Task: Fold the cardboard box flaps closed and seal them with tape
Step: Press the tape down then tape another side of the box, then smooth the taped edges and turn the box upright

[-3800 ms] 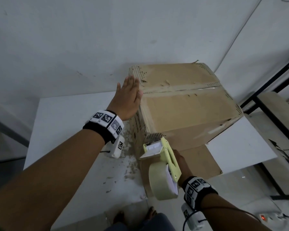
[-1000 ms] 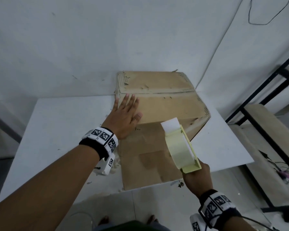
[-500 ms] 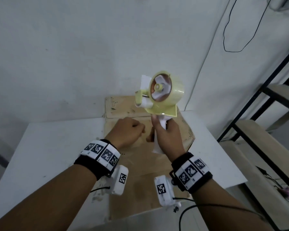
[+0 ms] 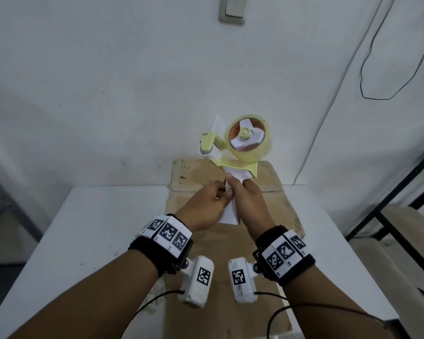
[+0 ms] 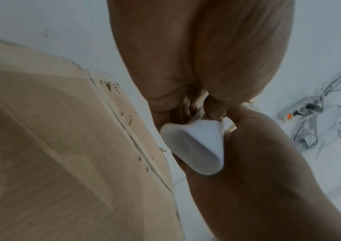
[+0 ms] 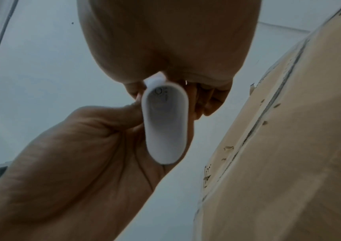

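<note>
While both hands' fingers grip the tape dispenser [image 4: 240,148] handle, the cardboard box [image 4: 230,241] (contents hidden) lies beneath.

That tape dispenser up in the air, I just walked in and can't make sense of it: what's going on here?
A person is holding the yellow tape dispenser upright above the cardboard box, which lies on the white table. The right hand grips its white handle, and the left hand has closed in on the same handle. No tape is being laid on the box right now.
</note>
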